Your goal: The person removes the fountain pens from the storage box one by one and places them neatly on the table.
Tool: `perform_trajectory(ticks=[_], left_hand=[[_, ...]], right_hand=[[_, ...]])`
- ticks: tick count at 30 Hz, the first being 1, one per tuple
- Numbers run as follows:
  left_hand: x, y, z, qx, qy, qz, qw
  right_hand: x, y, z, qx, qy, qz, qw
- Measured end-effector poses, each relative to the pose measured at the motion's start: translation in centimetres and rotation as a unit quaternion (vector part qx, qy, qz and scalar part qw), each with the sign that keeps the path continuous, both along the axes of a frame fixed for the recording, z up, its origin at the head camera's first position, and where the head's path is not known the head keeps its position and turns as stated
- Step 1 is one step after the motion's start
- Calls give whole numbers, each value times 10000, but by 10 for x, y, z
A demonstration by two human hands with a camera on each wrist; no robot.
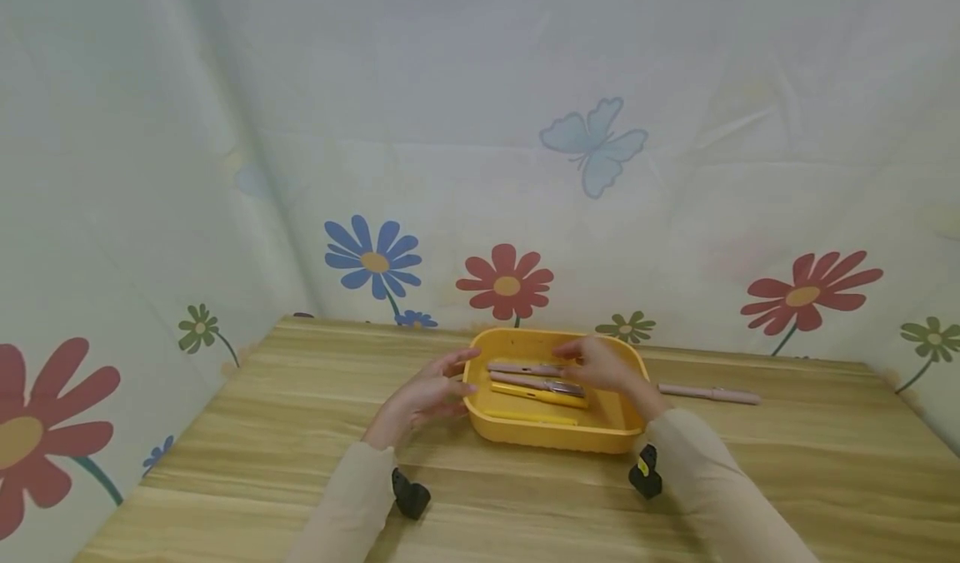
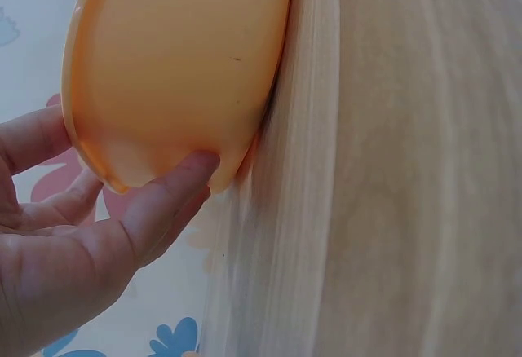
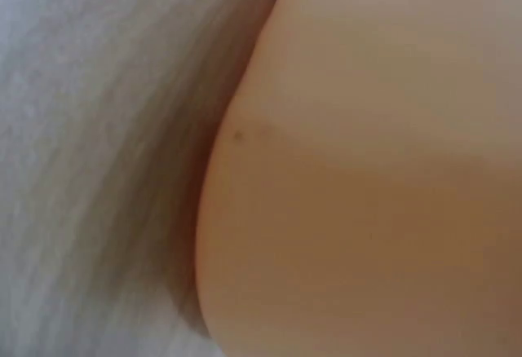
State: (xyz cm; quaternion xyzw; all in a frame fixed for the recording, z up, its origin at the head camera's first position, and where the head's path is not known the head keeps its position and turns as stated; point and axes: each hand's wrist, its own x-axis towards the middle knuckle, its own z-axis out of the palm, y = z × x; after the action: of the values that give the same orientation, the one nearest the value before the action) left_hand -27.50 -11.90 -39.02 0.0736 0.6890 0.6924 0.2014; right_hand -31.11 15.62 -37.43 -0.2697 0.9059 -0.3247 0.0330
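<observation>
In the head view a yellow plastic basket [image 1: 555, 440] sits on the table with several pens lying in it. Two are pale pink, a far pen [image 1: 517, 368] and a nearer pen [image 1: 525, 381]; two are yellow, a middle pen [image 1: 536, 394] and a front pen [image 1: 528, 417]. My left hand [image 1: 427, 392] touches the basket's left end, fingers spread, the thumb along its outer wall [image 2: 188, 55]. Inside the basket, my right hand [image 1: 600, 365] covers the far pink pen's right end. Its fingertips are hidden, so whether it grips that pen is unclear. The right wrist view shows only the basket's outer wall [image 3: 359, 235].
Right of the basket, another pale pink pen [image 1: 708, 394] lies on the wood-grain table [image 1: 315, 396]. A curtain [image 1: 450, 171] printed with flowers and a butterfly hangs right behind the table's far edge.
</observation>
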Motion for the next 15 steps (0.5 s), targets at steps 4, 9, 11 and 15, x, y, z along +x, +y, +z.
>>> perform_trajectory(ticks=[4,9,11,15], left_hand=[[-1,1,0,-26,-95,65,9999],[-1,2,0,-54,-126,139,9998],[-1,2,0,-63,-123,157,9998],[-2,2,-1,-103,-113,212,9997]], right_hand=[[-4,-4,-6,-9,-52,53,10000],[-9,-10,-14,235,294,222,9990],[-11,-12,-16,372,471,264,9979],[-13,-16,-17,554,860,420,9939]])
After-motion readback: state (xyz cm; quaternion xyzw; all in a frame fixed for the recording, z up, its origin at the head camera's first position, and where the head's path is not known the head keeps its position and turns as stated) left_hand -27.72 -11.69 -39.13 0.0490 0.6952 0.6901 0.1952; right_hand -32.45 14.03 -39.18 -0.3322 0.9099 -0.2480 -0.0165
